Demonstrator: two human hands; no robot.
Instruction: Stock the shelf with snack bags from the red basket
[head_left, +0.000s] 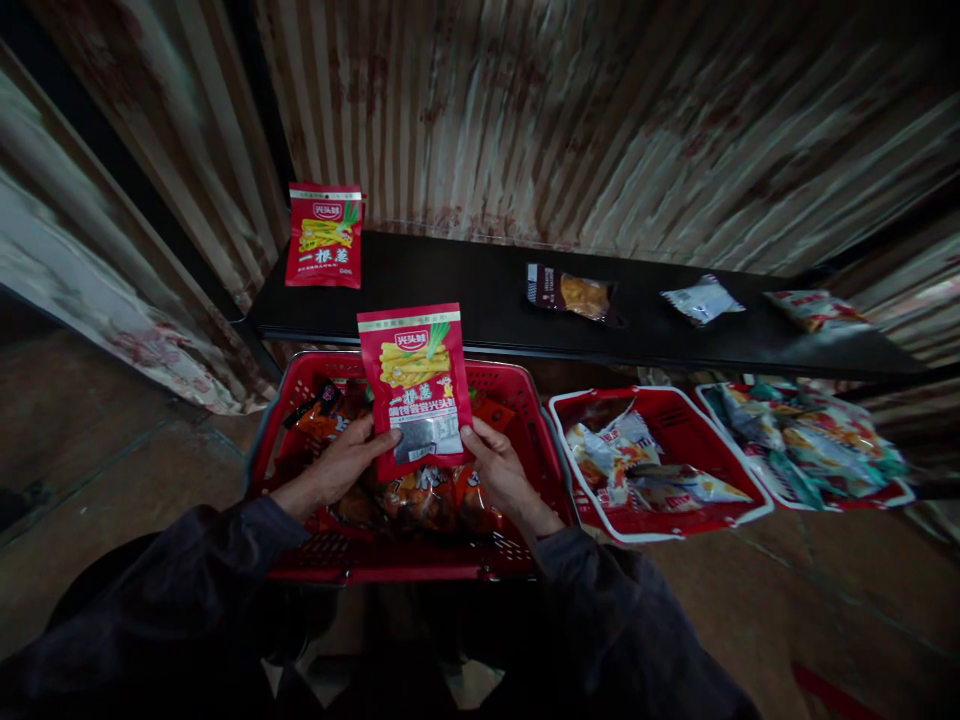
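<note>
A red snack bag (416, 370) with yellow sticks and a green onion printed on it is held upright, front towards me. My left hand (349, 462) pinches its lower left edge, and my right hand (501, 468) grips the lower right edge. Directly beneath is a large red shopping basket (536, 430) with several packets inside; orange-and-black snack packets (420, 497) show below the bag. The bag hides part of the basket's contents. A matching red snack bag (325, 238) stands at the left end of the black shelf (450, 290).
Along the shelf lie a brown snack packet (576, 293), a white packet (703, 299) and a red-and-white packet (817, 310). To the right on the floor stand a white-rimmed red basket (697, 430) and another packed basket (840, 503). Striped curtains (525, 120) hang behind.
</note>
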